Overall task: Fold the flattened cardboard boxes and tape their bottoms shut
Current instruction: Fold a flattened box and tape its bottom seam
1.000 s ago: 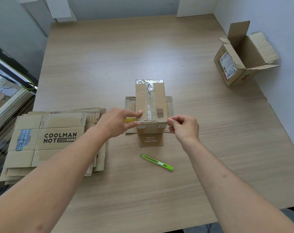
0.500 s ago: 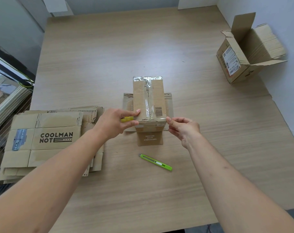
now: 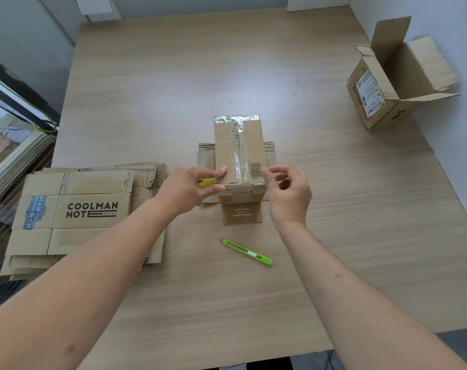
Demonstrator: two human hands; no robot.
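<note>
While the folded box (image 3: 239, 153) stands upside down in the middle of the wooden bench (image 3: 173, 76), bottom face up and its loose flaps splayed flat on the wood around it, both hands are working at its near edge. A shiny strip of clear tape (image 3: 237, 145) runs down the centre seam of that upturned bottom and over the far edge. The left hand (image 3: 189, 186) is at the box's near left corner, fingers (image 3: 213, 173) curled around a small yellow-green object (image 3: 207, 182), which looks like a tape roll though most of it is hidden in the grip; the fingertip and thumb touch the cardboard. The right hand (image 3: 288, 193) sits just beside the near right corner, by the printed barcode, fingers loosely curled with thumb and forefinger close together; whether they are pinching a tape end, I cannot tell. A green utility knife (image 3: 247, 252) lies on the bench nearer the person, apart from the box. To the left, at the bench edge, lies the stack of flattened boxes (image 3: 80, 209), the top one printed "COOLMAN NOTE". Far right, by the wall, an open box (image 3: 387, 84) lies tipped on its side, flaps out, shipping label showing.
</note>
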